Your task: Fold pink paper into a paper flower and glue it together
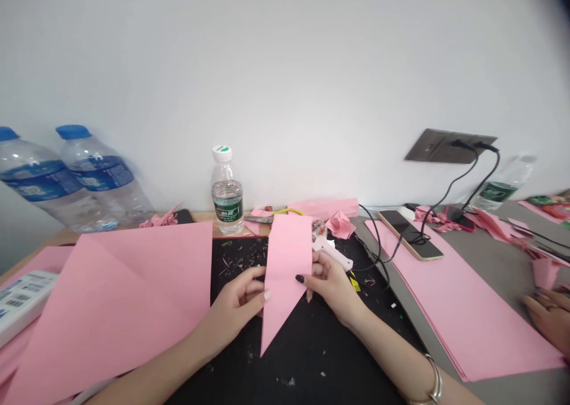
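Observation:
A folded sheet of pink paper (287, 262) is held up over the black mat (307, 375); its lower end runs to a slanted point at the left. My left hand (243, 298) pinches the paper's left edge, with the thumb in front and the fingers curled behind. At the right edge my right hand (332, 286) grips it, thumb on the front face, the other fingers partly hidden behind. Just beyond my right hand lies a pale glue gun (333, 252), partly covered by the paper. Yellow-handled scissors (262, 219) lie behind the paper.
Large pink sheets (133, 298) lie at left beside a white box-like object (27, 301). A water bottle (227, 197) stands near the wall; two large bottles (102, 179) lean left. At right, a phone (409, 234) rests on pink sheets (472, 322), near cables and another person's hand (550, 316).

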### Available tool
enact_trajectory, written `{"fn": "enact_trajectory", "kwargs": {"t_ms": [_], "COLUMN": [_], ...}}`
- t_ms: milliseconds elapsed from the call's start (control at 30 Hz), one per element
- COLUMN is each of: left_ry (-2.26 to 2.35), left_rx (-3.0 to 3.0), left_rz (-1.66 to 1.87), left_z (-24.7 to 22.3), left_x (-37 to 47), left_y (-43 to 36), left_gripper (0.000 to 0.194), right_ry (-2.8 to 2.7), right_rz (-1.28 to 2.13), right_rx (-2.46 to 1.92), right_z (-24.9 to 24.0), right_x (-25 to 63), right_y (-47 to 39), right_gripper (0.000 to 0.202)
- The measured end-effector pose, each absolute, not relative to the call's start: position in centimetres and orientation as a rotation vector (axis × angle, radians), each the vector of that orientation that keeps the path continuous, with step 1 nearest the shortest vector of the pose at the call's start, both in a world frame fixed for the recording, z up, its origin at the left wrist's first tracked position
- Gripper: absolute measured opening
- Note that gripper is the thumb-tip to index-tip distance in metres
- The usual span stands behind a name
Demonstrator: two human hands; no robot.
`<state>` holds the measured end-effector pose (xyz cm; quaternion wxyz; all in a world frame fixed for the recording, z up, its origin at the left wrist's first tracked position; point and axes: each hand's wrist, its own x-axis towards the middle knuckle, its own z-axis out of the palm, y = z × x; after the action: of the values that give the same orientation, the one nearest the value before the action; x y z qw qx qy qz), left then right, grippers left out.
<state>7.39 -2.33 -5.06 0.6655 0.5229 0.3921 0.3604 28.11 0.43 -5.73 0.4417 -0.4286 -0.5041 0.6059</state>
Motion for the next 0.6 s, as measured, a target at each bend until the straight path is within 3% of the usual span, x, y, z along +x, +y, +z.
{"fn": "enact_trajectory", "kwargs": {"t_ms": [133,367,600], "left_ry": [0.957,1.045,1.194], "left_rx": [1.17,1.414,1.419], "left_rz": [0.911,0.851,0.841], "left_z": [-5.7,-5.5,-5.5], "left_x": [7.5,7.5,7.3], "left_y": [-2.5,-2.6,-2.6], "left_gripper": [0.033,0.015,0.026], "right_ry": [-1.208,-1.4,-1.537], "right_rz": [1.473,1.371,1.403], "right_rx": [-1.03,-1.038,-1.071], "right_z": [-5.8,-5.3,-5.5], "right_x": [28.0,28.0,27.7], "right_y": [0.3,-0.2,-1.0], "right_gripper": [0.042,0.018,0.037]}}
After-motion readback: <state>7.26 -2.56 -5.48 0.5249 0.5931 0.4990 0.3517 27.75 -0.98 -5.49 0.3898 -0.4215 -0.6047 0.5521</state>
